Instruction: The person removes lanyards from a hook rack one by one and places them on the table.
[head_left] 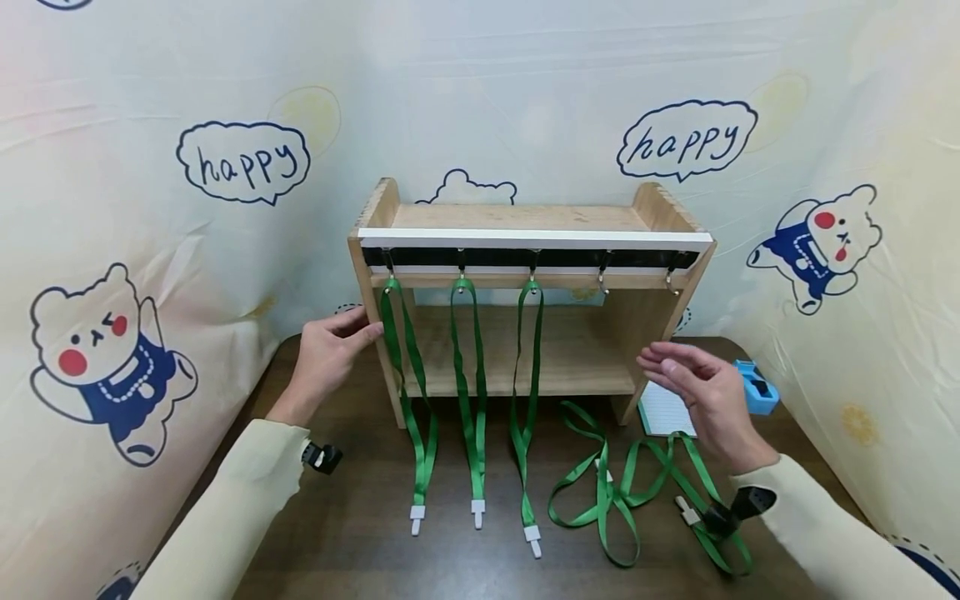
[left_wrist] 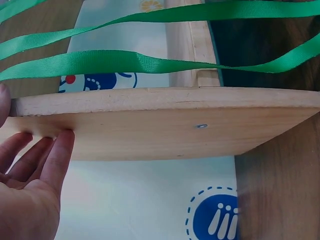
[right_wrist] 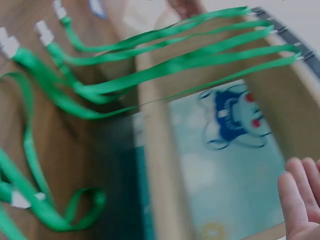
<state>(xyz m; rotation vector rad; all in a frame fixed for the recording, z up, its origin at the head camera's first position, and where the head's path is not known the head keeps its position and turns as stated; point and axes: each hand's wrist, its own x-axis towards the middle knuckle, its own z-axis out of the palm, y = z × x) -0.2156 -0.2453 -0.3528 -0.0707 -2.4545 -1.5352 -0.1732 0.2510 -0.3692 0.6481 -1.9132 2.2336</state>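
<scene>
Near right on the table (head_left: pixel 360 533), the loose lanyards (head_left: pixel 602 504) seem to overlap, so lifting one could drag another. Beyond, the right hand (head_left: pixel 708 396) is empty, fingers extended; the left hand (head_left: pixel 324 360) pinches the rack (head_left: pixel 577 346) by its left side, where a jolt could swing the hung lanyards (head_left: pixel 477 467) off their hooks (head_left: pixel 533 268).

blue object (head_left: pixel 761 392) near lined paper (head_left: pixel 664 410); bear-printed cloth (head_left: pixel 480 92) hangs behind.
</scene>
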